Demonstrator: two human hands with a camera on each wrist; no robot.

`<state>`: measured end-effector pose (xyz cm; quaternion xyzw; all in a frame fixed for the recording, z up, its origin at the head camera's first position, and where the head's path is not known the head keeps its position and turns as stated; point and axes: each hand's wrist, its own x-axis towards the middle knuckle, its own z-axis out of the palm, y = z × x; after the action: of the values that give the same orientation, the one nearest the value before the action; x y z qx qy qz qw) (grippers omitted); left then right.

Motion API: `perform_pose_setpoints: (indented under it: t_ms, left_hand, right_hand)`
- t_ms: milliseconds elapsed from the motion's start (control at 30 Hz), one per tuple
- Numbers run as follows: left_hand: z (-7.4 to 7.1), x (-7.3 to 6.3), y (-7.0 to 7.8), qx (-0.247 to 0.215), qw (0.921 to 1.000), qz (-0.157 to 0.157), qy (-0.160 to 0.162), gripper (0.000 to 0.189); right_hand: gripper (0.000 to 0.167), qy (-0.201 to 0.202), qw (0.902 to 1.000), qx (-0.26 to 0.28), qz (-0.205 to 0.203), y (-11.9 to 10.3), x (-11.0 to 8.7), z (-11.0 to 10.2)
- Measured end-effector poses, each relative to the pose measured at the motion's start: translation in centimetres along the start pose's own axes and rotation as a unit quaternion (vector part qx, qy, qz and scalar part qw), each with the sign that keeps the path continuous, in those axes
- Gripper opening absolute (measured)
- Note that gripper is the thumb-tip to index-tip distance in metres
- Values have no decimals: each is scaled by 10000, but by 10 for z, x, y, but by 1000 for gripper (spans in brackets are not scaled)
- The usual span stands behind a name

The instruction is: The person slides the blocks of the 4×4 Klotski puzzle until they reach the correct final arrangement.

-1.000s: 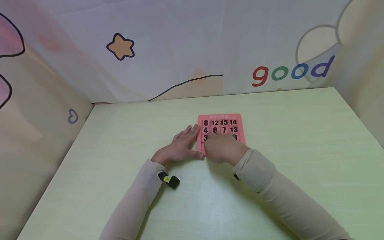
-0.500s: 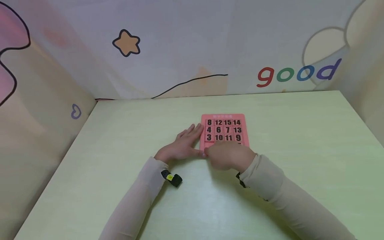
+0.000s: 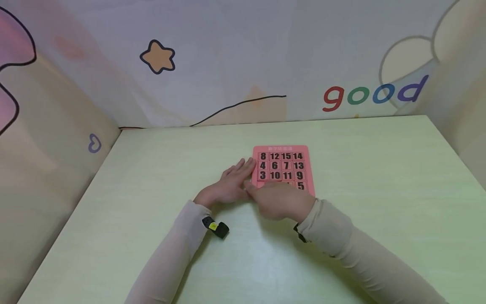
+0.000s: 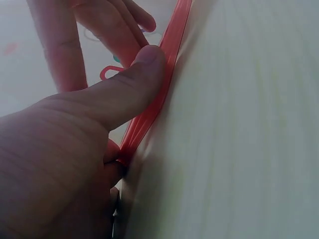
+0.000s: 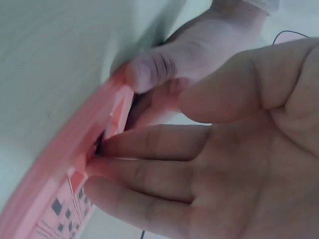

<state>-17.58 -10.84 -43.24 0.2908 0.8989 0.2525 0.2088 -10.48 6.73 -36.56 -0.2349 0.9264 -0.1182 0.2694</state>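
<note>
- Just below the left hand, at its cuff, sits a black wrist band (image 3: 221, 230) with a yellow label.
- Next comes the left hand (image 3: 224, 188), open, its spread fingers against the left edge of a pink number board. The left wrist view shows the thumb pressed to the board's edge.
- Between and beyond the two hands lies the pink number board (image 3: 308, 169), on the pale table (image 3: 364, 169). Its top three rows read 8, 12, 15, 14; 4, 6, 7, 13; 3, 10, 11, 9, exactly as half a second ago.
- Over the near edge, the right hand (image 3: 281, 200) has shifted left. A leading finger now crosses the board's left edge, overlapping the left thumb; whether they touch is unclear. The right wrist view shows several fingers fairly straight, tips at the board, curled round nothing.
- Just beyond the right wrist, that shift uncovers the 5 tile (image 3: 301, 185) and part of another number. With the upper rows unchanged, the work seems to centre on the bottom row, still mostly hidden under the right hand.
</note>
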Motion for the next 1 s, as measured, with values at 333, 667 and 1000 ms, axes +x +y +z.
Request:
perform_pose_setpoints:
  t_ms: [333, 667, 1000]
  left_hand:
    - [1, -1, 1, -11, 10000, 31, 0, 95]
    - [1, 0, 1, 33, 10000, 41, -23, 100]
    - [1, 0, 1, 14, 10000, -74, -42, 109]
  right_hand:
    - [67, -87, 9974, 322, -633, 3, 3, -1]
    - [60, -253, 9937, 753, -788, 11, 2, -3]
    - [59, -164, 9973, 170, 697, 8, -5, 0]
